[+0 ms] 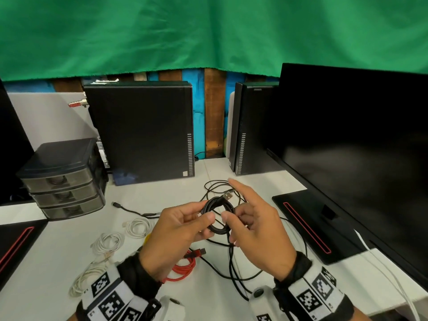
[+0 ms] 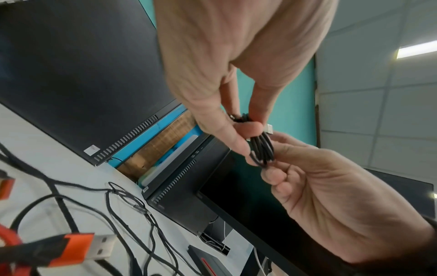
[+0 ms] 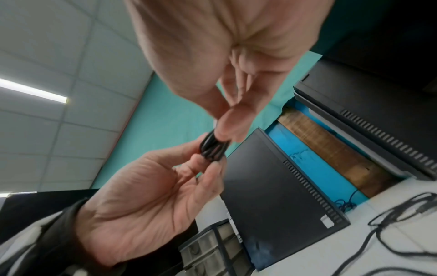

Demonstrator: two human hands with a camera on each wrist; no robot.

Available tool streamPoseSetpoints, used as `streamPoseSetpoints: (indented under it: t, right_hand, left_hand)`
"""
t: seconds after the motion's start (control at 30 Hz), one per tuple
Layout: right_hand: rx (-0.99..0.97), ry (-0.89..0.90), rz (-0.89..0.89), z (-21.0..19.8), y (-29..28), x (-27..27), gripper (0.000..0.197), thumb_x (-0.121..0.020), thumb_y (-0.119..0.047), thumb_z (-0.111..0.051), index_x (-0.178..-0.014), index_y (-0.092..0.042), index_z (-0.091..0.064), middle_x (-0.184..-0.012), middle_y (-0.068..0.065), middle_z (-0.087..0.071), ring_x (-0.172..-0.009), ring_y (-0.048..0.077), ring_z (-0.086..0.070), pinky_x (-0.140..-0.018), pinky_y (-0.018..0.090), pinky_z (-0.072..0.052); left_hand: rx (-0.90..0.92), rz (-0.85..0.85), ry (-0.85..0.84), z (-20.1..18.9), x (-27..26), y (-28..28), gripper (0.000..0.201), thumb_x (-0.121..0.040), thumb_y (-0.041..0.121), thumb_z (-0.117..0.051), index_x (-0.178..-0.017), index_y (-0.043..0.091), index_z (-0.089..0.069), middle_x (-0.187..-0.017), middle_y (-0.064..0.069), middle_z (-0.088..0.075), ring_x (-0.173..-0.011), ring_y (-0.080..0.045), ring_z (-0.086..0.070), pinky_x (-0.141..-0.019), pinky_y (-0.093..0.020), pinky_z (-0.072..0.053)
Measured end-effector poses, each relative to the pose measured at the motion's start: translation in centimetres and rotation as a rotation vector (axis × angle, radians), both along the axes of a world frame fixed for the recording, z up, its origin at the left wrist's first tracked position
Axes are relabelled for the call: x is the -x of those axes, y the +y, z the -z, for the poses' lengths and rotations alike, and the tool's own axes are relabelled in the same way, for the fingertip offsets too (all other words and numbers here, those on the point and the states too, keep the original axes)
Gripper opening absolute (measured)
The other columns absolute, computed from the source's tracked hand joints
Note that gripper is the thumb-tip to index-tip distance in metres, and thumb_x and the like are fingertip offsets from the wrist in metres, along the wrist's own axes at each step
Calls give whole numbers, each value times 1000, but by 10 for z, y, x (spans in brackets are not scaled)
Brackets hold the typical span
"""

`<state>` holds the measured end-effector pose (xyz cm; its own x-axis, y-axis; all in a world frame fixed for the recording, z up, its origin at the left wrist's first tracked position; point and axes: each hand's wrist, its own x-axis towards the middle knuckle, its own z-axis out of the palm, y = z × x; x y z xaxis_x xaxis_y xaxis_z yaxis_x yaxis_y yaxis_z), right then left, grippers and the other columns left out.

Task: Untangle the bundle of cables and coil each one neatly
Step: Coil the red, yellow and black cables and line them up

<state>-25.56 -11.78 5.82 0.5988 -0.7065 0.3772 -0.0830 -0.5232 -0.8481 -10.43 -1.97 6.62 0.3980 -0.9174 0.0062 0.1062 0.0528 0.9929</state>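
Observation:
Above the desk, both hands hold a small coil of black cable (image 1: 217, 224); its silver USB plug (image 1: 228, 195) sticks up at the top. My left hand (image 1: 205, 213) pinches the coil's left side between thumb and fingers. My right hand (image 1: 231, 216) pinches the right side with thumb and curled fingers, index finger stretched out. The left wrist view shows the coil (image 2: 261, 147) pinched from both sides, as does the right wrist view of the coil (image 3: 212, 149). Loose black cables (image 1: 231, 262) trail on the desk below. A red coiled cable (image 1: 183, 267) lies under my left wrist.
Three white coiled cables (image 1: 107, 242) lie at front left, with a short black lead (image 1: 132, 210) behind them. A drawer unit (image 1: 64, 179) stands at left, two computer towers (image 1: 143, 130) at the back, and a monitor (image 1: 352, 144) with its base at right.

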Motion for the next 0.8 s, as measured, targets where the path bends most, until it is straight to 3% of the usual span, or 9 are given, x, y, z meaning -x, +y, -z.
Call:
streamPoseSetpoints:
  t: [0.03, 0.1, 0.2, 0.27, 0.43, 0.57, 0.67, 0.8]
  right_hand:
    - [43, 31, 4, -1, -1, 1, 51, -94, -37, -64, -139, -49, -46, -74, -5, -66, -55, 19, -64, -58, 34, -59]
    - [178, 45, 62, -1, -2, 1, 42, -93, -53, -58, -134, -48, -54, -83, -14, -70, -55, 16, -62, -57, 33, -58]
    - [383, -43, 130, 0, -4, 0, 22, -95, -38, -61, -113, -30, -72, -96, -20, -69, -75, 6, -64, -64, 17, -53]
    - [407, -18, 94, 1, -6, 0, 17, -94, -31, -64, -109, -27, -70, -96, -22, -67, -77, 2, -63, -63, 8, -46]
    - [377, 104, -24, 2, -12, 3, 10, -98, -30, -59, -102, -35, -51, -85, -18, -64, -71, 7, -63, -52, 14, -46]
    - [226, 13, -57, -1, -10, 7, 13, -100, -21, -56, -97, -29, -46, -80, -7, -65, -71, 20, -67, -55, 34, -59]
    - [-11, -82, -55, -5, -2, 5, 9, -100, -17, -55, -97, -22, -48, -82, 5, -71, -69, 24, -70, -53, 37, -60]
    - [-314, -113, -132, -5, -1, 0, 10, -97, -10, -61, -94, -9, -52, -81, 0, -74, -72, 18, -71, -53, 34, -56]
  left_hand:
    - [2, 3, -20, -1, 0, 0, 28, -88, 11, -69, -114, 17, -75, -103, -18, -74, -77, -24, -61, -83, -33, -60]
    - [0, 9, -70, -1, 0, 0, 27, -90, 10, -68, -114, 19, -75, -100, -16, -75, -76, -22, -62, -82, -32, -60]
    - [-13, 24, -96, 0, 1, 0, 26, -89, 9, -70, -111, 21, -77, -88, -16, -70, -70, -18, -61, -80, -33, -60]
    - [-16, 18, -103, 0, 0, 0, 25, -89, 8, -70, -111, 20, -77, -90, -13, -73, -70, -17, -61, -80, -33, -61]
    - [-21, 2, -97, 0, -4, -1, 26, -88, 5, -70, -108, 19, -78, -91, -11, -76, -67, -16, -61, -78, -31, -60]
    - [-15, 26, -74, -1, -4, -1, 26, -87, 6, -70, -109, 18, -77, -88, -10, -75, -64, -13, -60, -79, -30, -61]
    - [12, 67, -55, -4, -7, 0, 28, -84, 12, -71, -111, 17, -76, -91, -9, -77, -65, -12, -60, -76, -28, -60]
    - [26, 73, -32, -1, -13, 0, 35, -78, 17, -72, -112, 11, -75, -90, -13, -76, -65, -20, -54, -79, -34, -60]
